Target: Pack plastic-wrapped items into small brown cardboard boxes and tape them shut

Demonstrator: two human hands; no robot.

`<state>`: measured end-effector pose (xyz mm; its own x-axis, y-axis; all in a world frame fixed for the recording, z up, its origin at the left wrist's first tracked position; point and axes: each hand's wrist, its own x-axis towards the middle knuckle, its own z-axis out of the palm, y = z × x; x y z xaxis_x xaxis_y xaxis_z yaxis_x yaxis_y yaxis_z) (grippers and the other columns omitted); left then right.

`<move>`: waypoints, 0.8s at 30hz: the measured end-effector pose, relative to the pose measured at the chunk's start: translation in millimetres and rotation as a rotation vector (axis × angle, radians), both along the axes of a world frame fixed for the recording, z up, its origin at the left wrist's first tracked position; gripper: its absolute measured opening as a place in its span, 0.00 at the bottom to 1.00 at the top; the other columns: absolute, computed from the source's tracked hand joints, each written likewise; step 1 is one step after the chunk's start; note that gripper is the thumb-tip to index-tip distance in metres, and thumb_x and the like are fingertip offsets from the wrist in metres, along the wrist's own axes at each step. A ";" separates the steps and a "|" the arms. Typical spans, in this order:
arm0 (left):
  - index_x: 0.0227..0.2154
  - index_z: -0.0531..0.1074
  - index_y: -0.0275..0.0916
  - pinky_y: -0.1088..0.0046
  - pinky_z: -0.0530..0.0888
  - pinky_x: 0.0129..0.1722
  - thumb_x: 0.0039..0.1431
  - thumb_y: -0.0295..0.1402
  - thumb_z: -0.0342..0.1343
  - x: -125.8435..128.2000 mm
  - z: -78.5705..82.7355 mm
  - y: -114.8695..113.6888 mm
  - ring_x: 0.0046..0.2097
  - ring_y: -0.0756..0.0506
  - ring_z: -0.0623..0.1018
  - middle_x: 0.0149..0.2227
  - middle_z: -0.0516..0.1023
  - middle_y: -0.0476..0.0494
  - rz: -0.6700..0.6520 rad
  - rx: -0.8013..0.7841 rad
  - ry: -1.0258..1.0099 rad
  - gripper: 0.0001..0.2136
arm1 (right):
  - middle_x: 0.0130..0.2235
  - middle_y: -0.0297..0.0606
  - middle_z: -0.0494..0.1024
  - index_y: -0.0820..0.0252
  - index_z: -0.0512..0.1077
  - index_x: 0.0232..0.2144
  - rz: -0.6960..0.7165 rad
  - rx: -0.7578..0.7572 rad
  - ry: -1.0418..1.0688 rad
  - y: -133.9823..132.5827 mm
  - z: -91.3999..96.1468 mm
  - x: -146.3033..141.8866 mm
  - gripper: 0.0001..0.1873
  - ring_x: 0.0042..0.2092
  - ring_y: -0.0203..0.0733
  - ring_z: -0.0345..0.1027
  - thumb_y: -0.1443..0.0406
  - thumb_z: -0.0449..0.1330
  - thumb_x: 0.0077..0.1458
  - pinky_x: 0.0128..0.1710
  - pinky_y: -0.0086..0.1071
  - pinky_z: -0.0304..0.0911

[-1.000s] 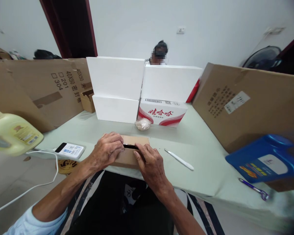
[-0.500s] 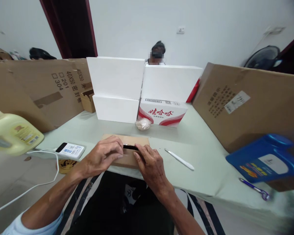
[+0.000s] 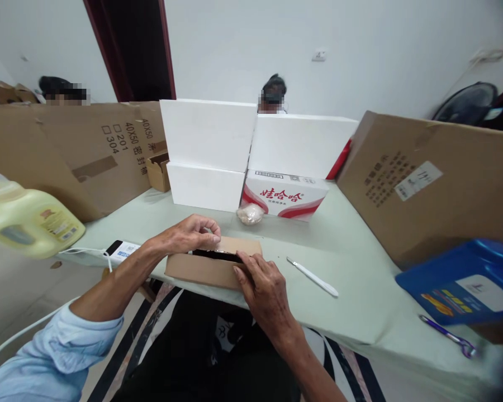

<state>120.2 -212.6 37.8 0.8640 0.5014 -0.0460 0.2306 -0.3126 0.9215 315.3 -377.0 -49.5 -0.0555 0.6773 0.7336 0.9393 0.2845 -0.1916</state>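
Observation:
A flat brown cardboard box [image 3: 201,270] lies at the near edge of the pale green table [image 3: 352,251], with a dark opening along its top. My left hand [image 3: 190,234] is above it, its fingers pinched on the box's lid flap, which is raised a little. On the right end of the box rests my right hand [image 3: 262,282], fingers curled over the front wall and holding it down. A white knife-like tool [image 3: 313,277] lies on the table just right of my right hand.
White foam boxes [image 3: 209,134] and a red-and-white carton [image 3: 285,194] stand at the back, with a small wrapped lump [image 3: 250,213] before them. Big cardboard sheets [image 3: 436,184] wall both sides. There are also a yellow jug [image 3: 29,222], a blue jug [image 3: 465,279], a white device [image 3: 121,251], a purple tool [image 3: 446,335], and people behind.
My left hand has moved from the box's left front up to the lid flap and lifted it, so the dark opening shows wider. My right hand has stayed on the box. The view shifted slightly.

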 end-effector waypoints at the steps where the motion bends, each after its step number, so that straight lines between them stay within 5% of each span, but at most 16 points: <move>1: 0.36 0.75 0.37 0.76 0.57 0.26 0.64 0.46 0.63 0.9 -1.6 1.1 0.26 0.52 0.61 0.26 0.69 0.53 0.007 0.032 0.013 0.15 | 0.41 0.42 0.83 0.62 0.75 0.57 0.002 0.001 0.001 -0.3 -0.2 -0.1 0.15 0.40 0.45 0.77 0.63 0.54 0.77 0.41 0.37 0.67; 13: 0.31 0.77 0.37 0.71 0.68 0.36 0.62 0.38 0.60 5.3 -5.0 -6.1 0.36 0.48 0.73 0.37 0.75 0.46 0.008 0.295 0.046 0.10 | 0.38 0.41 0.81 0.63 0.75 0.56 0.002 -0.013 0.008 -6.9 -0.3 -5.2 0.14 0.39 0.46 0.75 0.64 0.54 0.77 0.40 0.38 0.66; 24: 0.40 0.76 0.40 0.71 0.67 0.35 0.63 0.37 0.61 1.3 -12.2 -7.8 0.35 0.48 0.71 0.41 0.75 0.47 0.060 0.386 0.108 0.07 | 0.38 0.40 0.81 0.62 0.76 0.56 -0.005 -0.026 0.010 -9.0 -2.2 -7.3 0.14 0.37 0.44 0.74 0.64 0.55 0.76 0.40 0.38 0.66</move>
